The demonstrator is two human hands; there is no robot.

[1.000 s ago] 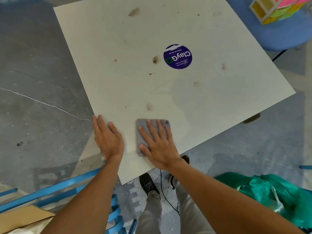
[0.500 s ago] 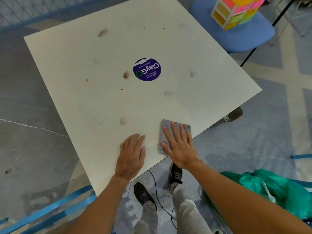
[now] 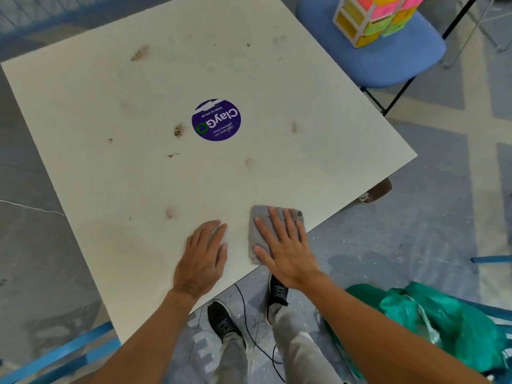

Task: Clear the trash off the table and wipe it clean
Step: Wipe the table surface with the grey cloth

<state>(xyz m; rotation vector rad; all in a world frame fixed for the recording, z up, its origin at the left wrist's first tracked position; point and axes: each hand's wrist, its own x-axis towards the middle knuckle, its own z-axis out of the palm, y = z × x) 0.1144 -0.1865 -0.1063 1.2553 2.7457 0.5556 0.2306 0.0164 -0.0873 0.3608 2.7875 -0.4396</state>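
**Grey cloth pinned flat near the desk's edge**

The person stands at the near corner of the pale square desk, both arms reaching over it. The right hand lies palm down on a folded grey cloth, fingers straight and spread, pressing it to the desk close to the right-hand edge. The left hand rests just beside it, flat on the bare surface with its fingers straight and close together, holding nothing.

A round purple sticker sits near the middle of the desk. Brown smudges are scattered around it: one just to the sticker's left, one toward the far corner, and one close to the left hand. A few small crumbs lie there too.

On the floor to the person's right is a crumpled green bag. Beyond the desk, a blue chair carries a stack of brightly coloured drawers.
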